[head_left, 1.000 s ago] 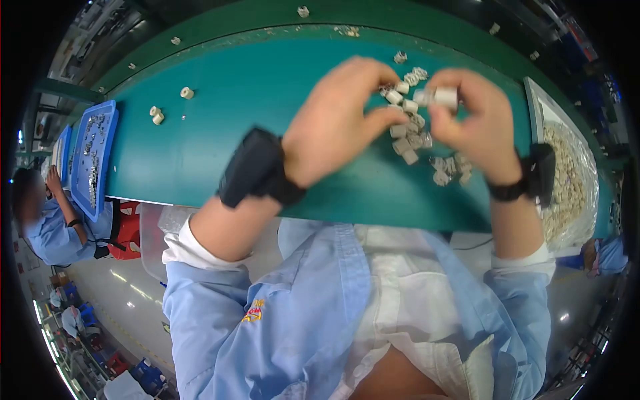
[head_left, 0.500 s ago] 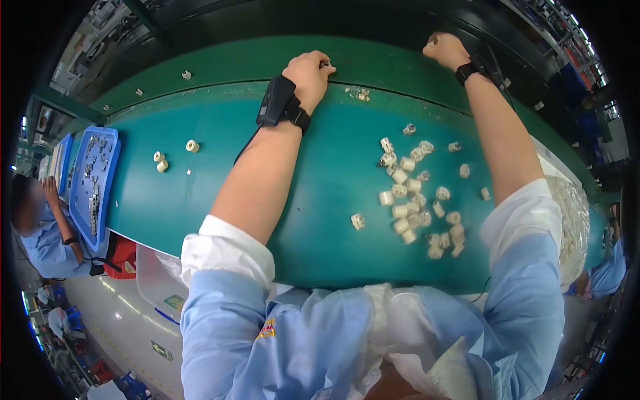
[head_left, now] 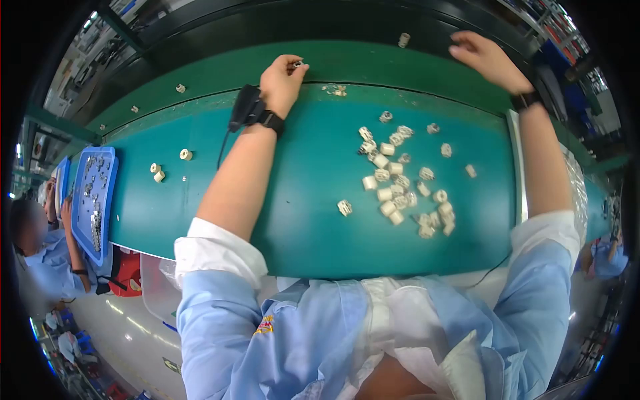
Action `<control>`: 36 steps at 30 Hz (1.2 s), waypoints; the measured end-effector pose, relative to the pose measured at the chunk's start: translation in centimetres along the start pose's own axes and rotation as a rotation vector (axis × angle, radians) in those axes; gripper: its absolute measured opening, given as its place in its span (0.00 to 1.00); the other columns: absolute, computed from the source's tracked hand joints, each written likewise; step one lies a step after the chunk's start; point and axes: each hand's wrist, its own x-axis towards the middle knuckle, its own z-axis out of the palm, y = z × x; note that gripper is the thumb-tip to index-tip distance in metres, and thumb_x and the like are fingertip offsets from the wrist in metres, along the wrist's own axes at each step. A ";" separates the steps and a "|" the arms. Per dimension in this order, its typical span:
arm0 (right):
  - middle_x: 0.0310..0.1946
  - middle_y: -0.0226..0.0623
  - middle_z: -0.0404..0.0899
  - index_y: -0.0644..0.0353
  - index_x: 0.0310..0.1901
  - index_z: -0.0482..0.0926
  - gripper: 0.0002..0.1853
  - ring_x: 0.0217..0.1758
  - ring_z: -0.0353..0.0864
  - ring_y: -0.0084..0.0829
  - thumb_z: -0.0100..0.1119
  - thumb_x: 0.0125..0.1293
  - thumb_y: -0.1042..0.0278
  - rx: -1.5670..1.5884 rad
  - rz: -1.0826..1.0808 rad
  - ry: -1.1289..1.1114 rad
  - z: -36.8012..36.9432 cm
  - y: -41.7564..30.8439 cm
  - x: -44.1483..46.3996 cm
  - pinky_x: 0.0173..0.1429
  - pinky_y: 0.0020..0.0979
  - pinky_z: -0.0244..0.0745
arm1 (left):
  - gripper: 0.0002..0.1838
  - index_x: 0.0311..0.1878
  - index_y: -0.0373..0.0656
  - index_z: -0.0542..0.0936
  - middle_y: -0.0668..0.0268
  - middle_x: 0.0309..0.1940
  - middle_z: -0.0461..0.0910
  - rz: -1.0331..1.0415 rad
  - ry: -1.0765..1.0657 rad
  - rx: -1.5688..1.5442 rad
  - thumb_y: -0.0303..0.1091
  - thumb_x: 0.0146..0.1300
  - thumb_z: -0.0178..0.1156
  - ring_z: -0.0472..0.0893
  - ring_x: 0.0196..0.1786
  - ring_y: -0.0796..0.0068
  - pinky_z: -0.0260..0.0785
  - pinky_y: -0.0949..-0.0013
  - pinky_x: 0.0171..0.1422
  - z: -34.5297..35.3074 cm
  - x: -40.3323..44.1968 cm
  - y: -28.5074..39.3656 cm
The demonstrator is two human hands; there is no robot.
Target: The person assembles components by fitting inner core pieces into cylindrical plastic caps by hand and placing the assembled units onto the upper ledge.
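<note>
My left hand (head_left: 281, 83) is closed at the far edge of the green work surface, pinching a small whitish plastic part (head_left: 300, 65) mostly covered by the fingers. My right hand (head_left: 485, 59) reaches over the dark strip at the back, its fingers apart, slightly blurred, with nothing visible in them. To its left, a small white cylindrical part (head_left: 404, 40) rests on that dark strip. Between my arms lies a loose group of cream cylindrical parts (head_left: 385, 194), some plain and some with ridged, metal-studded ends.
Two cream rings (head_left: 186, 155) and another part lie left of my arm. A blue tray (head_left: 111, 193) of small metal pieces stands at the left end, near a co-worker (head_left: 53, 257). Several parts sit along the green ledge (head_left: 220, 77). Clear plastic wrap (head_left: 577, 190) is at right.
My right hand has opened from a closed grip and moved right. A white part now shows on the dark strip to its left. My left hand has shifted slightly left, still pinching.
</note>
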 end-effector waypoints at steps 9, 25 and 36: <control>0.48 0.53 0.73 0.62 0.54 0.69 0.22 0.52 0.72 0.49 0.54 0.59 0.61 -0.377 0.727 0.093 -1.7 3.9 -32.2 0.54 0.37 0.66 | 0.15 0.48 0.40 0.77 0.70 0.34 0.78 -0.055 -0.458 -0.188 0.35 0.60 0.57 0.73 0.37 0.85 0.65 0.81 0.44 -5.4 -11.8 9.5; 0.35 0.44 0.79 0.64 0.42 0.75 0.14 0.37 0.79 0.35 0.52 0.58 0.63 -0.097 0.614 0.490 -0.6 5.6 -35.4 0.41 0.29 0.70 | 0.15 0.50 0.36 0.74 0.72 0.35 0.71 -0.147 -0.564 -0.542 0.24 0.58 0.56 0.69 0.36 0.86 0.62 0.83 0.42 -3.5 -25.2 13.0; 0.43 0.44 0.76 0.62 0.49 0.66 0.14 0.39 0.78 0.31 0.45 0.66 0.64 1.469 0.151 0.107 4.8 -11.2 -30.4 0.44 0.26 0.71 | 0.16 0.51 0.35 0.73 0.65 0.43 0.75 -0.239 -0.646 -0.708 0.22 0.58 0.56 0.74 0.44 0.82 0.66 0.80 0.48 -3.4 -26.2 16.6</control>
